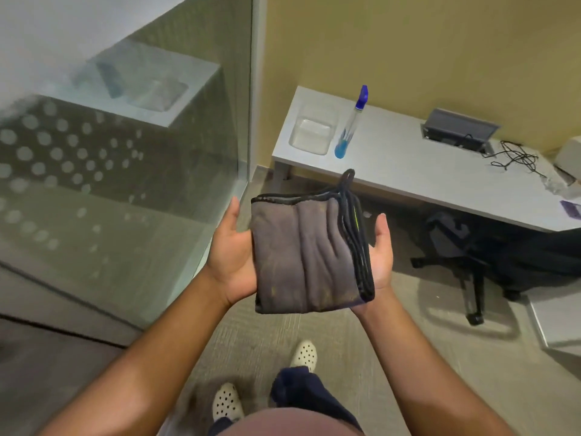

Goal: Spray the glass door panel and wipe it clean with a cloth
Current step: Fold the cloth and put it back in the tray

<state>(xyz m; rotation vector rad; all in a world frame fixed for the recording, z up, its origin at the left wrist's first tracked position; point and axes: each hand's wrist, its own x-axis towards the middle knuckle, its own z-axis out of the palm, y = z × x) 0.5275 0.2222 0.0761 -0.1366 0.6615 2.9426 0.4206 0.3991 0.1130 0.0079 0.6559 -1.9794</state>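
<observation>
Resting on 2 upturned palms, fingers apart, a folded grey cloth (pixel 309 256) faces the glass door panel (pixel 125 184).

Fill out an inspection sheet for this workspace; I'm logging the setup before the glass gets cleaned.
Surface: grey desk against the yellow wall.
Job's things: folded grey cloth lying across both palms; spray bottle with blue liquid upright on the desk; glass door panel at left, dotted frosting.
Clutter: clear plastic tub beside the bottle; papers at the desk's far right.
Grippers: left hand and right hand palms up, fingers straight, under the cloth.
Cables: black cable tangled by the open desk socket box.
Surroundings: office chair tipped over on the carpet.
</observation>
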